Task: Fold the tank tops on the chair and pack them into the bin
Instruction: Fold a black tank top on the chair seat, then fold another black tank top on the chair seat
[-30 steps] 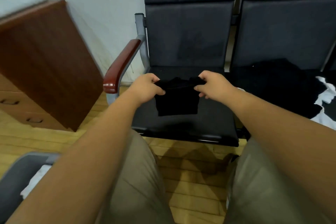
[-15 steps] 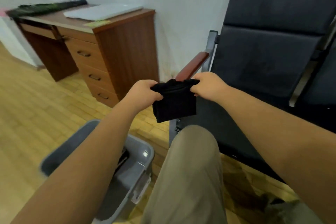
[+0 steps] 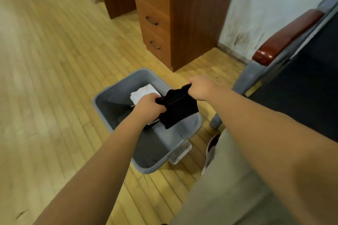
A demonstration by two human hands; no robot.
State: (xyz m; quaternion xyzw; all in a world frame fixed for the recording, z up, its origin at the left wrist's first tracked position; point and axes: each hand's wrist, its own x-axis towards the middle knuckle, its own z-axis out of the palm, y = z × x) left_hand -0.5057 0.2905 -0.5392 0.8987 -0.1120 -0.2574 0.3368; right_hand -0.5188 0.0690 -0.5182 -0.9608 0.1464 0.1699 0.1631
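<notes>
Since the frame half a second earlier, the one folded black tank top (image 3: 178, 108) has travelled from in front of the chair's armrest (image 3: 285, 36) to a position over the open grey bin (image 3: 108, 115), and both hands have gone with it. Two hands hold the garment: the left hand (image 3: 148, 105) clenches one upper corner, the right hand (image 3: 202, 87) pinches the other, and the cloth hangs slack between and below them, clear of the bin's contents. Directly beneath the grip lies the bin's interior. Just beyond the left hand, one folded white garment (image 3: 143, 93) rests inside the bin, with something dark under that hand that cannot be made out. One pale latch (image 3: 180, 151) shows on the bin's wall, nearer the onlooker than the grip. To the right of the right hand stands the chair, one red-brown armrest on a grey frame. Beyond the grip stands one wooden drawer unit (image 3: 192, 14) with three handles visible. One khaki trouser leg (image 3: 228, 179) and one shoe (image 3: 212, 144) lie below the right forearm.
</notes>
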